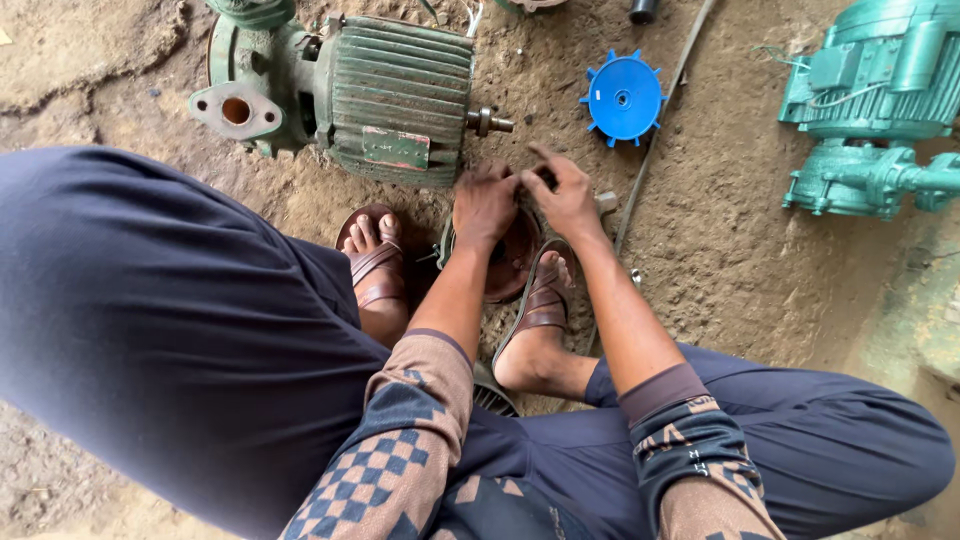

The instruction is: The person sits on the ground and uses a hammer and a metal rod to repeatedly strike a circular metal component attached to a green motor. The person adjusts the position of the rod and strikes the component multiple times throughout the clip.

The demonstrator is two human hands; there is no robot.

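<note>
Head cam, looking down: person squats on dirt floor [720, 240], feet in brown sandals. Left hand [484, 205] and right hand [566, 196] sit close together, knuckles nearly touching, over a round rusty-brown cover [512, 262] that lies on the ground betw. the two feet. Left hand is curled into a fist-like clench on top of the cover's upper edge; what's inside the curl is hidden, can't tell. Right hand's fingers [545, 160] are bent, tips pinched tog. just above the cover's top rim, index raised a bit; whatever small thing it pinches is too small to make out. Cover itself shows mostly below and betw. the hands, lower half clear of the fingers, leaning toward the right foot.

Around: green ribbed motor [395, 95] w/ bare shaft stub lies just beyond the hands, shaft pointing right. Blue plastic fan [623, 98] lies flat on the dirt, right of the shaft, apart from the hands. Second green pump motor [880, 100] far right, well apart. Thin strap runs diagonally past the fan.
</note>
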